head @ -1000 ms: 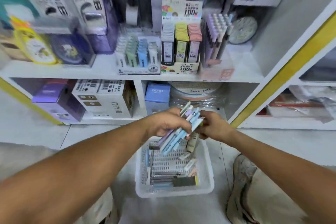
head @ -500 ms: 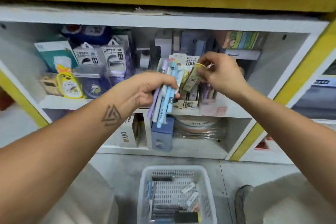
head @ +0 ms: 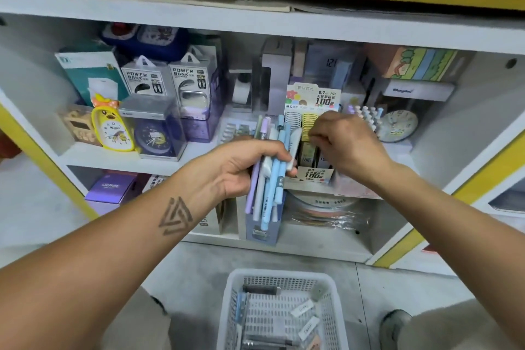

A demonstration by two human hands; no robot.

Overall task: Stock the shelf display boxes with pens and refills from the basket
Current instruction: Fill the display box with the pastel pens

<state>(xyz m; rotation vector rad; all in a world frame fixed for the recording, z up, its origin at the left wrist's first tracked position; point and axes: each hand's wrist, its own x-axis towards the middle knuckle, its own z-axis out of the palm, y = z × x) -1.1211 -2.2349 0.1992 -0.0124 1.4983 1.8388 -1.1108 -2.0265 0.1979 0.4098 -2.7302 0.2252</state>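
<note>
My left hand [head: 241, 165] grips a bunch of blue, purple and white pens [head: 270, 176], held upright in front of the middle shelf. My right hand [head: 346, 148] reaches into the lead refill display box [head: 312, 175]. Its fingertips pinch a yellow-green refill case [head: 307, 152] in the box's yellow column. Right of that box stands a display box of pastel pens [head: 366, 116], partly hidden by my right hand. The white mesh basket [head: 284, 274] sits on the floor below, with several pens and refill cases left inside.
Power bank boxes [head: 167, 79], a yellow clock [head: 113, 128] and a blue clock [head: 153, 136] fill the shelf's left side. A round clock [head: 397, 125] stands at the right. Another small display box [head: 235, 129] sits behind my left hand. My shoe [head: 395, 324] is beside the basket.
Both hands rose from the basket to the middle shelf. My right hand carried the refill case forward and lowered it into the display box; my left hand keeps the pen bunch.
</note>
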